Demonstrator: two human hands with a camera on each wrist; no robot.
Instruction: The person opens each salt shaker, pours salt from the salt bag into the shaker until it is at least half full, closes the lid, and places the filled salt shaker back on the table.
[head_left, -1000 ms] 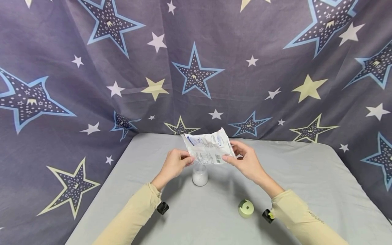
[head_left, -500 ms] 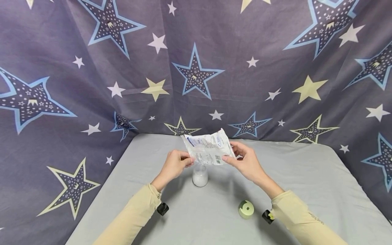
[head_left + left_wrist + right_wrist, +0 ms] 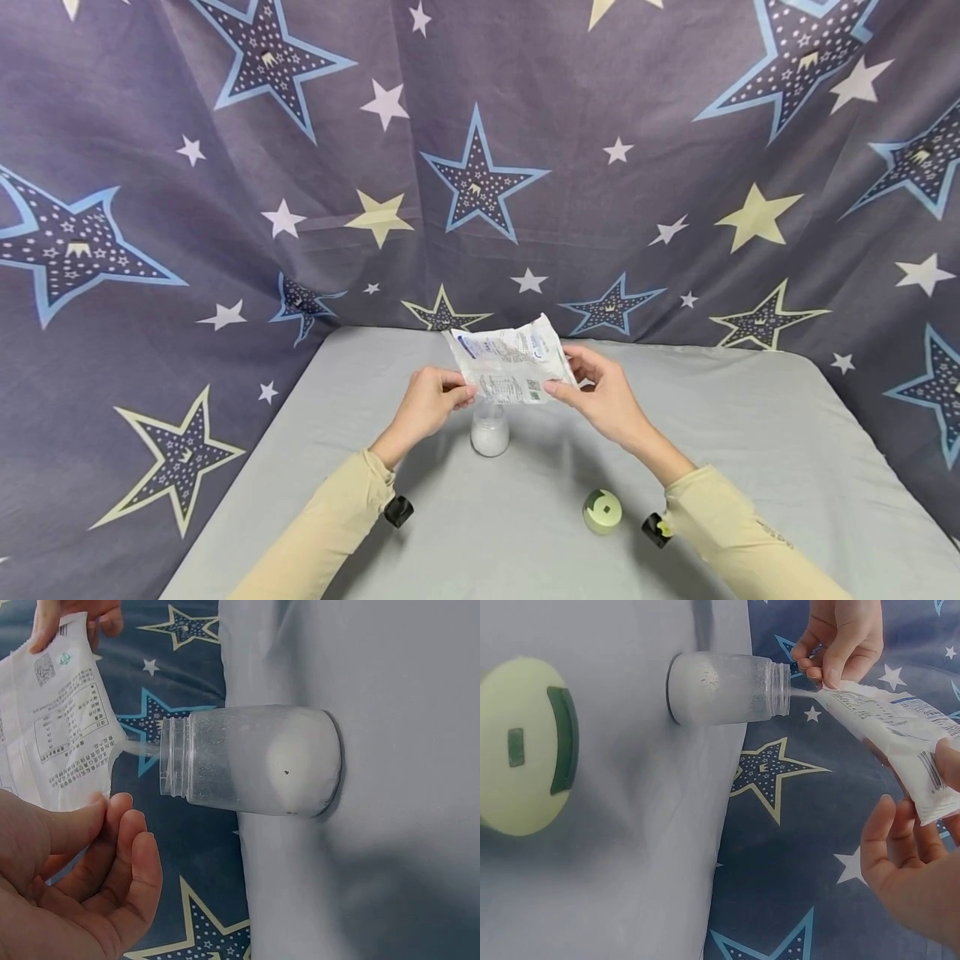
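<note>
A white printed bag (image 3: 510, 362) is held tilted above a clear jar (image 3: 490, 435) that stands upright on the table. From the bag's lower edge a thin white stream (image 3: 141, 748) runs into the jar's open mouth; white granules or powder (image 3: 694, 688) fill its lower part. My left hand (image 3: 431, 400) pinches the bag's near left corner between thumb and forefinger, its other fingers loosely bent. At the other end, my right hand (image 3: 603, 392) grips the bag with the thumb on top and fingers beneath.
A light green lid (image 3: 602, 511) with a darker green part lies on the grey cloth-covered table (image 3: 480, 542), near the right forearm. Behind the table hangs a dark curtain (image 3: 570, 108) printed with stars. Black wrist cameras (image 3: 399, 510) sit below both wrists.
Both hands and the bag stay almost still over the jar. No clear change shows in the jar or the lid.
</note>
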